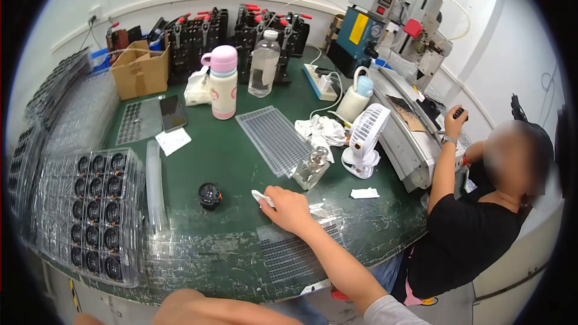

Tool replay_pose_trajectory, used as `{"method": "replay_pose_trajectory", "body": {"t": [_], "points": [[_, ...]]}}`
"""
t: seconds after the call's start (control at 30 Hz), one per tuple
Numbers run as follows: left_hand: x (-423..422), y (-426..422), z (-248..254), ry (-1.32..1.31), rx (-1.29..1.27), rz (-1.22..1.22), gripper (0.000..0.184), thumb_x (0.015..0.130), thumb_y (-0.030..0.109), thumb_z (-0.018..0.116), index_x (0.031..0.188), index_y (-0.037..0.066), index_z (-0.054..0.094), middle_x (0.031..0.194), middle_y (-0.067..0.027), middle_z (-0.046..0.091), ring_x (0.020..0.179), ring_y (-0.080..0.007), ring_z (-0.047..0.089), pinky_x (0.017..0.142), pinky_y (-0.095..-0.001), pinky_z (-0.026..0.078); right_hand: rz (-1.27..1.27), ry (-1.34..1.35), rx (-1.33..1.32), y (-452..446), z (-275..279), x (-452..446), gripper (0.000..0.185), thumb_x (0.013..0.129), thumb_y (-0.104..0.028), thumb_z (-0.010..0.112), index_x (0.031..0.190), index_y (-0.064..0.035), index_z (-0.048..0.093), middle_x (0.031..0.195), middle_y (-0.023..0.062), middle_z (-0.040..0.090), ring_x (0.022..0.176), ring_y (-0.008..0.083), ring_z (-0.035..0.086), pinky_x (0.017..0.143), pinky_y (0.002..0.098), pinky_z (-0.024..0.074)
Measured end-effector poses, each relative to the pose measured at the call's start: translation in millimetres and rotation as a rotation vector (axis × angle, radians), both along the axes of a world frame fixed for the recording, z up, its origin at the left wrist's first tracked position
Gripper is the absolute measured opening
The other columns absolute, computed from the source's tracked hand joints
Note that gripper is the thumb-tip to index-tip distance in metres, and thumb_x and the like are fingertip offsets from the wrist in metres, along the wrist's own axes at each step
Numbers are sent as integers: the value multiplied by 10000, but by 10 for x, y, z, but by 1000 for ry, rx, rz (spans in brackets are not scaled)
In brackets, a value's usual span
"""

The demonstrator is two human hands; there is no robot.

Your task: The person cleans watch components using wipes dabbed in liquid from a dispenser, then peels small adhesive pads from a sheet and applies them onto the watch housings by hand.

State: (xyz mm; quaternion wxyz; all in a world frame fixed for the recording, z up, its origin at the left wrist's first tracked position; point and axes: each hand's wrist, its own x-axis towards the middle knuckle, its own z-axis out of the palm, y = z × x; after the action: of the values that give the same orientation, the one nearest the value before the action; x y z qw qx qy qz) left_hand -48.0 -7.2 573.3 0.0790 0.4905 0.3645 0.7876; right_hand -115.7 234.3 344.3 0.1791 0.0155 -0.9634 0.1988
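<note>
right hand [288, 209]: fingers clamped on a white wipe [260, 197], near the round black part [209, 195] on the green table [198, 251]. left arm [223, 312]: bottom edge; finger state cannot be told.

The tabletop [205, 250] looks scuffed and glossy, the tray [129, 204] clear shiny plastic, the box [141, 75] matt cardboard.

Round black part [209, 195]: squat, open-looking ring face up, orange bits at its right side. Lies on green worktop [198, 219], left of centre, nearer the near edge than the far one. White wipe [261, 197]: small, bunched, pinched in right hand [285, 209], just right of the part.
</note>
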Motion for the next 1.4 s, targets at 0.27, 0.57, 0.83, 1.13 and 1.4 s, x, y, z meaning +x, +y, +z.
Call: {"method": "replay_pose_trajectory", "body": {"t": [0.27, 0.57, 0.83, 1.13, 1.4], "points": [[-19, -32, -238, -73, 66, 71, 329, 973, 364, 389, 1246, 182, 357, 900, -87, 649, 808, -278, 599, 743, -423, 473, 6, -20, 27, -29, 28, -3, 202, 853, -272, 593, 850, -82, 524, 770, 90, 603, 690, 319, 606, 586, 436, 461], [-29, -130, -437, -112, 160, 115, 300, 959, 340, 418, 1207, 173, 392, 908, -70, 643, 763, -253, 583, 710, -395, 466, -5, -56, 56, -48, 40, -7, 223, 870, -277, 575, 849, -67, 501, 786, 106, 600, 686, 331, 601, 589, 438, 455], [-10, -226, -504, -101, 202, 157, 274, 947, 318, 443, 1173, 165, 423, 916, -56, 637, 723, -230, 568, 681, -371, 460, -31, -110, 67, -76, 70, -9, 221, 874, -279, 564, 854, -68, 501, 792, 109, 602, 696, 333, 606, 596, 446, 453], [-32, -269, -520, -82, 248, 164, 244, 933, 294, 472, 1134, 155, 458, 924, -39, 631, 678, -204, 552, 647, -344, 452, -29, -119, 71, -70, 70, -8, 223, 871, -279, 565, 853, -66, 503, 784, 111, 603, 700, 330, 609, 597, 447, 453], [-49, -294, -558, -72, 288, 168, 219, 921, 272, 498, 1099, 147, 489, 931, -24, 626, 638, -181, 537, 618, -320, 446, -24, -110, 63, -72, 69, -7, 215, 871, -269, 565, 852, -65, 504, 784, 112, 602, 703, 330, 608, 598, 448, 451]]}}
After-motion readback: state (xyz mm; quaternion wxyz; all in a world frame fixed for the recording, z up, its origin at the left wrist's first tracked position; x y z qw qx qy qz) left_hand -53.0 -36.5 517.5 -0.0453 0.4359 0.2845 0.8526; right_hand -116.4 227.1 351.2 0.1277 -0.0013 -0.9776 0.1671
